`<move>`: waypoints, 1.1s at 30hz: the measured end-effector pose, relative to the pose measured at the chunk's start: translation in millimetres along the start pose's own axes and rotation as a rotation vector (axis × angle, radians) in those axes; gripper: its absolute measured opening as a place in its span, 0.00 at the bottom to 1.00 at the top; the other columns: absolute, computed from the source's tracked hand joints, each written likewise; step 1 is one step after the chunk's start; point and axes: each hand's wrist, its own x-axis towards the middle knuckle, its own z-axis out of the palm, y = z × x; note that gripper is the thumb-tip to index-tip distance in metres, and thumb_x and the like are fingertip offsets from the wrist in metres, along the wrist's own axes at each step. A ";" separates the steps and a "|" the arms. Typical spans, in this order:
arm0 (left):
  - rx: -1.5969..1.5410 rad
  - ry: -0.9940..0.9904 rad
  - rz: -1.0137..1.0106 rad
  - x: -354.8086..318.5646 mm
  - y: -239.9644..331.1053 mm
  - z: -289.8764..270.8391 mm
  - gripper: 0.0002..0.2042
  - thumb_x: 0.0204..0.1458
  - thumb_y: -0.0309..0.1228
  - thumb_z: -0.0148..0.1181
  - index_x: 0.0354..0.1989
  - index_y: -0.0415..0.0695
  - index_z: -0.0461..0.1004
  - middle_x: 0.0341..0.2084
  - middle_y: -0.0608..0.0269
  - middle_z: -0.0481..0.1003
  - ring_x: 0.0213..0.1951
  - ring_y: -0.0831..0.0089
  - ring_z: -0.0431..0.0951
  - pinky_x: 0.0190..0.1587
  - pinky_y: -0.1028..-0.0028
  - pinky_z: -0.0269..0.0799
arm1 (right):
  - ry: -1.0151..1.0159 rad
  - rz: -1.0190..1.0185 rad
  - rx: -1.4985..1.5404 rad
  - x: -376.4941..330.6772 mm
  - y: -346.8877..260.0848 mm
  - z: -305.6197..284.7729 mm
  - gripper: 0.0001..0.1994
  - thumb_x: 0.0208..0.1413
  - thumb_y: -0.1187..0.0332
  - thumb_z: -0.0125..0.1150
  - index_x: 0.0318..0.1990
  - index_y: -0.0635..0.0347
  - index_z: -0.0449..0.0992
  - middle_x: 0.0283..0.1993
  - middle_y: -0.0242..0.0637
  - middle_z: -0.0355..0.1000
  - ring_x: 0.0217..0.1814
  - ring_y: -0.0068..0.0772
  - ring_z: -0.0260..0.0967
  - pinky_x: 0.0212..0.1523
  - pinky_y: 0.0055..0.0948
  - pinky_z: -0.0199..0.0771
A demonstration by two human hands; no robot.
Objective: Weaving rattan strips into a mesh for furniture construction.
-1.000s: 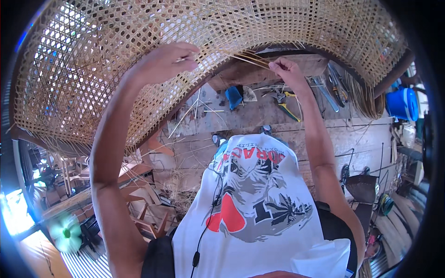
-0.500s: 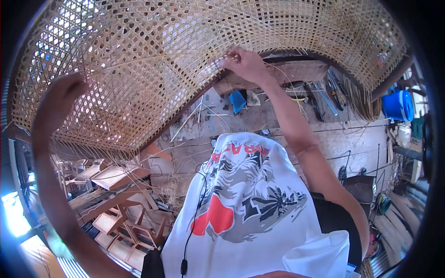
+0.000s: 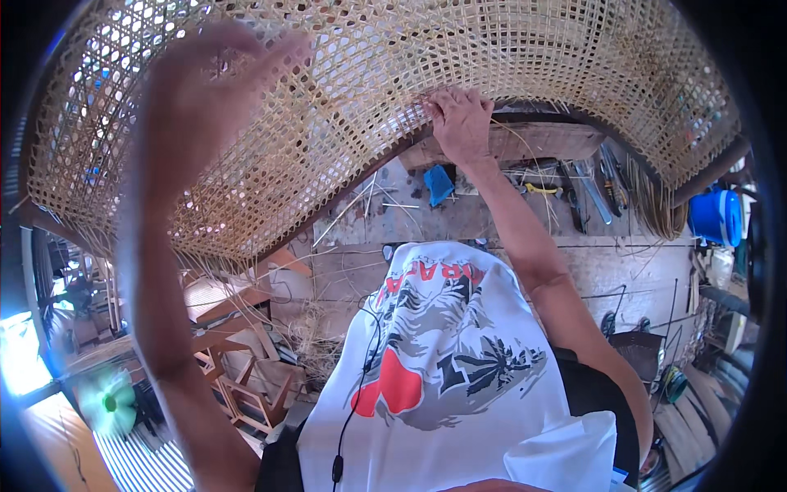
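Overhead, a large woven cane panel [image 3: 508,57] with an open square mesh arched across the top of the view, held up in front of the person. The right hand [image 3: 461,123] was pressed against the panel's lower edge near its middle, fingers curled together onto the weave and the thin loose cane strands there. The left hand [image 3: 209,90] was raised before the panel's left part, motion-blurred, its fingers spread apart and clamped on nothing; whether it touched the mesh could not be told. Below, on a wooden workbench [image 3: 459,217], lay pliers and other hand tools [image 3: 586,189] and a small blue object [image 3: 438,184]. A blue bucket [image 3: 715,217] stood far right, wooden chair frames [image 3: 254,385] lower left.
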 end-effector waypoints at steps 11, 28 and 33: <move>-0.017 -0.125 0.084 10.4 9.8 165.3 0.23 0.83 0.55 0.69 0.62 0.45 0.92 0.50 0.54 0.92 0.51 0.55 0.92 0.59 0.53 0.88 | 0.134 0.016 0.325 -6.0 23.9 34.1 0.08 0.74 0.61 0.76 0.55 0.48 0.87 0.55 0.34 0.85 0.65 0.49 0.82 0.67 0.59 0.72; -0.115 -0.443 -0.130 -17.8 -13.5 11.0 0.18 0.79 0.39 0.75 0.39 0.39 0.81 0.30 0.66 0.73 0.35 0.71 0.70 0.42 0.64 0.68 | 0.103 0.108 0.416 -24.7 80.6 29.8 0.16 0.77 0.64 0.79 0.63 0.61 0.84 0.57 0.45 0.85 0.47 0.43 0.89 0.56 0.47 0.91; -0.139 -0.421 -0.212 22.5 -22.6 14.7 0.20 0.79 0.40 0.75 0.37 0.39 0.79 0.30 0.69 0.73 0.33 0.76 0.66 0.40 0.64 0.65 | -0.036 0.437 0.349 -52.0 169.3 12.8 0.24 0.76 0.57 0.79 0.70 0.59 0.82 0.69 0.50 0.83 0.71 0.61 0.85 0.69 0.59 0.90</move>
